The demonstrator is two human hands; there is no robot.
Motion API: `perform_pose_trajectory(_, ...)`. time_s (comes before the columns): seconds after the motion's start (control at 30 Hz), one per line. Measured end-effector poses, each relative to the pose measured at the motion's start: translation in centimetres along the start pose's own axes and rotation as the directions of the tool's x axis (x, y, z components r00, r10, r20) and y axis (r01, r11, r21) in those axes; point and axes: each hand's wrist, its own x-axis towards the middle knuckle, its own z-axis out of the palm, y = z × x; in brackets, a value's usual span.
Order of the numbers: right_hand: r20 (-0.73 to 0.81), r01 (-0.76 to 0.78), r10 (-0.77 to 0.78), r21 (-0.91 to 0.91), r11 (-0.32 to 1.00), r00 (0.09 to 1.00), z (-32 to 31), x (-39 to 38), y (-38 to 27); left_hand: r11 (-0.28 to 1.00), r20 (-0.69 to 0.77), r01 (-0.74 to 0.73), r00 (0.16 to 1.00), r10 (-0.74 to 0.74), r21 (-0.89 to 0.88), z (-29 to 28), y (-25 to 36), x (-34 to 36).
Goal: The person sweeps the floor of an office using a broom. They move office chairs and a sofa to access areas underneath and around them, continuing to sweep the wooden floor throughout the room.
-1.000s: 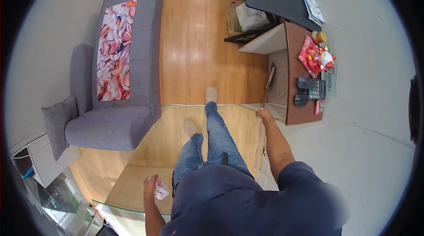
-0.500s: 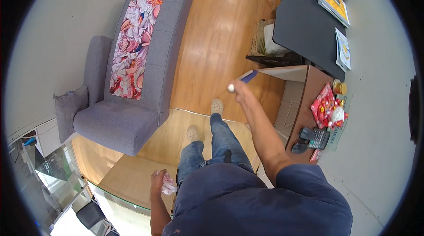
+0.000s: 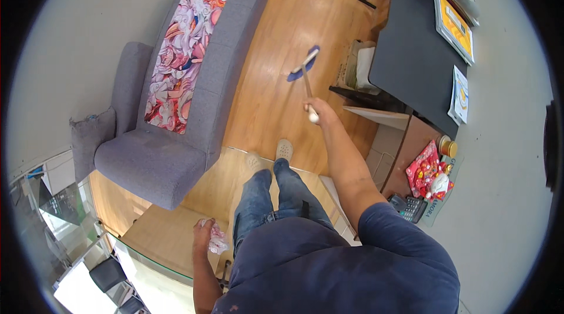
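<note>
My right hand (image 3: 319, 110) is wrapped around the handle of a flat mop (image 3: 304, 65), stretched out in front of me. The handle's rounded white end pokes out of the fist toward me. At its far end the mop head, white on top with a blue pad, is over the wooden floor (image 3: 267, 90) between the sofa and the desk. Down at my left side, my left hand (image 3: 203, 235) grips a crumpled pink and white plastic bag (image 3: 217, 240), beside a light wooden surface (image 3: 167, 237).
A grey sofa (image 3: 226, 73) with a patterned mat (image 3: 183, 61) lines the left. To the right stand a black desk (image 3: 420, 43), a cardboard box (image 3: 348, 67) with a white bag, and a brown cabinet (image 3: 405, 155) carrying a calculator (image 3: 413, 210) and red ornaments. A glass-edged counter (image 3: 158, 273) is behind left.
The mop head has swung from beside the cabinet leftward and farther out onto the floor, and its handle now points away from me. My left foot has moved forward.
</note>
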Motion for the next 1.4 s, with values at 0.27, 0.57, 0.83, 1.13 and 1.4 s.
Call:
perform_pose_trajectory(0.27,-0.020,-0.025,0.015,-0.685,0.728,1.000,3.3,-13.7,0.1,0.990,0.026,0.082,0.996,-0.080,-0.118,-1.6,-4.8,5.1)
perform_pose_trajectory(0.57,0.318,0.095,0.360,-0.849,0.520,0.877,11.7,-12.6,3.3,0.941,0.054,0.153,0.988,-0.144,-0.300,-2.8,3.7,6.0)
perform_pose_trajectory(0.83,0.495,0.028,0.347,-0.603,0.797,0.797,12.9,1.2,-0.7,0.918,-0.147,0.126,0.970,-0.194,-0.376,-4.2,4.1,4.6)
perform_pose_trajectory(1.13,0.515,0.238,0.197,-0.659,0.714,0.835,-4.2,20.6,-24.5,0.912,-0.053,0.205,0.970,-0.238,-0.355,10.1,17.0,0.8)
perform_pose_trajectory(1.4,0.208,0.287,-0.261,-0.904,0.316,0.942,-4.8,23.9,-36.9,0.937,-0.111,0.155,0.974,-0.199,-0.314,12.4,26.5,1.7)
